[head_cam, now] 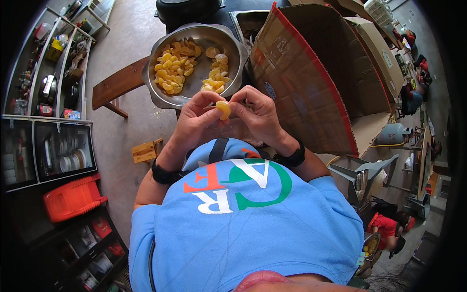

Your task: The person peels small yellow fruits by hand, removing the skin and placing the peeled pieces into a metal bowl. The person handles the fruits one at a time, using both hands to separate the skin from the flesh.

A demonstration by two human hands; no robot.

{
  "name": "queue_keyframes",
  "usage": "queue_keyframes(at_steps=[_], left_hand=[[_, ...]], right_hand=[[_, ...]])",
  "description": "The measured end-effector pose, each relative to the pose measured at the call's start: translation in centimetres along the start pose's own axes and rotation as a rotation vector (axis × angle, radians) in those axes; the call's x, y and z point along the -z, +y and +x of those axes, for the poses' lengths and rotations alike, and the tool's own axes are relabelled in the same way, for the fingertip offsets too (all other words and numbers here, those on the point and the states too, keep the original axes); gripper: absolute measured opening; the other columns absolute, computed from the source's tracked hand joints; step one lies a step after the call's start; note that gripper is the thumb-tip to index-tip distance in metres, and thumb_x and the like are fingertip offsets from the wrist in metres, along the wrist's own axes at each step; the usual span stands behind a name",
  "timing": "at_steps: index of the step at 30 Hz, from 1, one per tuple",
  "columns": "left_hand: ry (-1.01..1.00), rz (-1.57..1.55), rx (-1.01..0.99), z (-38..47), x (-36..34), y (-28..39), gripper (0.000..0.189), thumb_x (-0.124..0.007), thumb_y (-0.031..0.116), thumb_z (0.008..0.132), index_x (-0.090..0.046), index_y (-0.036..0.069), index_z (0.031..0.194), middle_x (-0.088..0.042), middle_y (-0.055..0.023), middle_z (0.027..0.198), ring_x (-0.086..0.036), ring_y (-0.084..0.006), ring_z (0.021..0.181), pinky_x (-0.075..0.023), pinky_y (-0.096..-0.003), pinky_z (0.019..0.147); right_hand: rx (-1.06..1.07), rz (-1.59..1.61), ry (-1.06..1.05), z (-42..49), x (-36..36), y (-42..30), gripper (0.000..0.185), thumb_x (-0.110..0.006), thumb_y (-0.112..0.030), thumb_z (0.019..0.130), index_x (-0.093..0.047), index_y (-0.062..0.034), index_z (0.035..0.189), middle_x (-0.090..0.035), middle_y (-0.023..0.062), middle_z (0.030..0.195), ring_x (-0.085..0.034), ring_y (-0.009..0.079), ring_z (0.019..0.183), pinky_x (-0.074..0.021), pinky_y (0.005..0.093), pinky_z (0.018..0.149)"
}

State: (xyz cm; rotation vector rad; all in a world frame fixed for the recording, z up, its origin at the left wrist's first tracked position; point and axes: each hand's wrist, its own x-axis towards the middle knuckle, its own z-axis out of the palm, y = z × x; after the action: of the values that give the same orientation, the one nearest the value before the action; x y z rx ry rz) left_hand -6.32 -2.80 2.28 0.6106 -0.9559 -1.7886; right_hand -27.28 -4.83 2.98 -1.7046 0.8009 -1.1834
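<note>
My left hand [202, 113] pinches a mandarin segment [223, 109] between thumb and fingers, just before the near rim of a round steel basin [190, 75]. From the other side, my right hand [255, 111] has its thumb and fingertips closed at the segment's edge; whether they grip peel or pith is too small to tell. Inside the basin, a large heap of mandarin segments [173, 69] lies on the left. A smaller group of segments and clumps [217, 69] lies along the right side.
A large open cardboard box [299, 80] stands close to my right hand. Behind the basin is a black lidded pot [189, 9]. A wooden bench [118, 83] extends left, with a small wooden stool [143, 152] below. Several people are at the far right, beyond a gas cylinder [390, 134].
</note>
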Motion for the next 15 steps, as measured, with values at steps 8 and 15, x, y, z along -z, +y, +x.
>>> queue_keyframes(at_steps=[8, 15], left_hand=[[0.022, -0.072, -0.006, -0.04, 0.37, 0.11, 0.027, -0.068, 0.013, 0.101, -0.059, 0.005, 0.125, -0.069, -0.0117, 0.117, -0.074, -0.0194, 0.094, -0.0595, -0.0284, 0.079], [0.066, -0.052, 0.011, -0.16, 0.26, 0.25, 0.027, -0.070, 0.011, 0.100, -0.061, 0.005, 0.125, -0.069, -0.0100, 0.115, -0.074, -0.0192, 0.094, -0.0598, -0.0286, 0.078]], right_hand=[[-0.051, 0.021, -0.014, -0.21, 0.24, 0.14, 0.010, -0.064, -0.008, 0.102, -0.063, -0.0014, 0.095, -0.056, -0.0007, 0.086, -0.049, 0.0056, 0.075, -0.0393, 0.0224, 0.065], [-0.046, 0.047, 0.042, -0.27, -0.32, -0.20, 0.004, -0.068, -0.003, 0.098, -0.069, -0.0013, 0.100, -0.063, 0.0013, 0.092, -0.053, 0.0053, 0.076, -0.0417, 0.0212, 0.066]])
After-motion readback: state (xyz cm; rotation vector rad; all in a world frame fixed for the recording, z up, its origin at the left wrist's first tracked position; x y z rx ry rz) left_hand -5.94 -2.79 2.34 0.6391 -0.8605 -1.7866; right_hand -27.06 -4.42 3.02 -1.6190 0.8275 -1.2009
